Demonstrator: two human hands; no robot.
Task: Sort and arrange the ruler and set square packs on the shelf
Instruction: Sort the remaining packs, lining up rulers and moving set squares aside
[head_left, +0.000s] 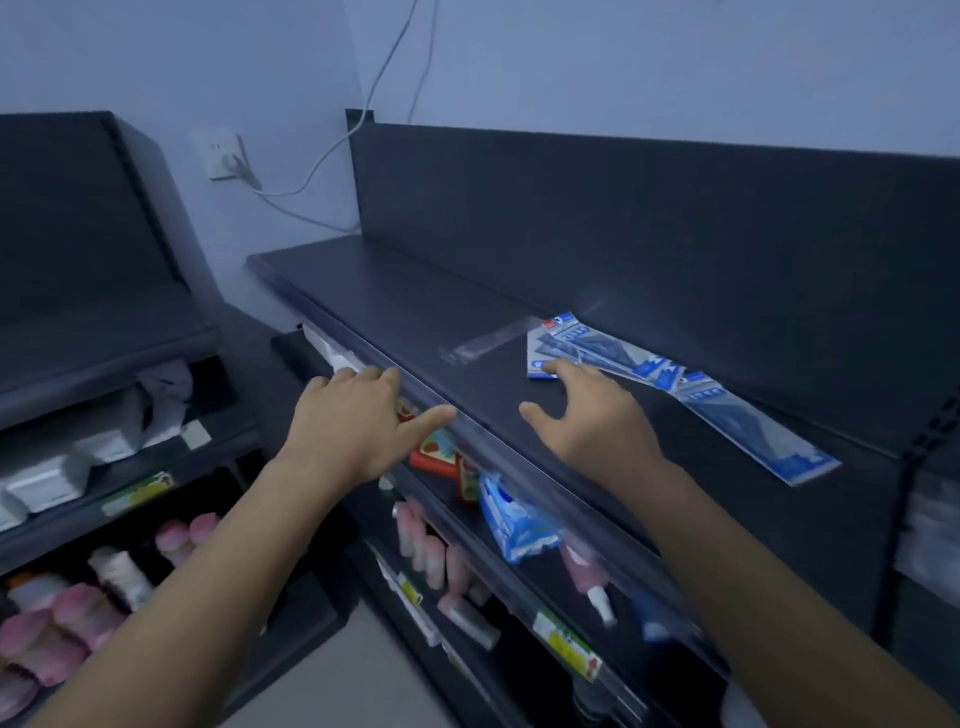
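My L hand (358, 415) lies open, fingers relaxed, at front edge of shelf (415, 312). My R hand (587, 415) is open, fingertips touching set square pack (540, 349) mid-shelf. Ruler packs (758, 436) lie along back edge, toward right end.

Right hand (587, 421) touches the blue packs (618, 356) on the dark shelf (415, 306).

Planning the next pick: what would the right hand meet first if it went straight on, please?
Probably the blue set square pack: the right hand points at its near edge, with the fingertips right by it, though contact is unclear.
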